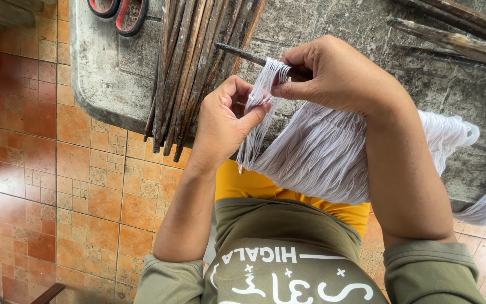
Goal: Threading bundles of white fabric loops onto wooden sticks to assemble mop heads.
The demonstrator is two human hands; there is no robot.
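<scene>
My right hand point(333, 73) grips a thin dark stick point(240, 53) with a loop of white yarn point(268, 79) wound around it. My left hand point(226, 118) pinches the same white strands just below the stick. A wide sheet of white yarn point(322, 157) hangs from the stick under my right forearm and trails off to the right over the grey stone slab point(108, 73). Both hands sit close together above the slab's front edge.
A bundle of several dark wooden sticks point(189, 62) lies on the slab left of my hands, overhanging its edge. Red-handled scissors point(120, 11) lie at the slab's top left. More rough sticks point(457, 34) rest at top right. An orange tiled floor point(57, 180) spreads to the left.
</scene>
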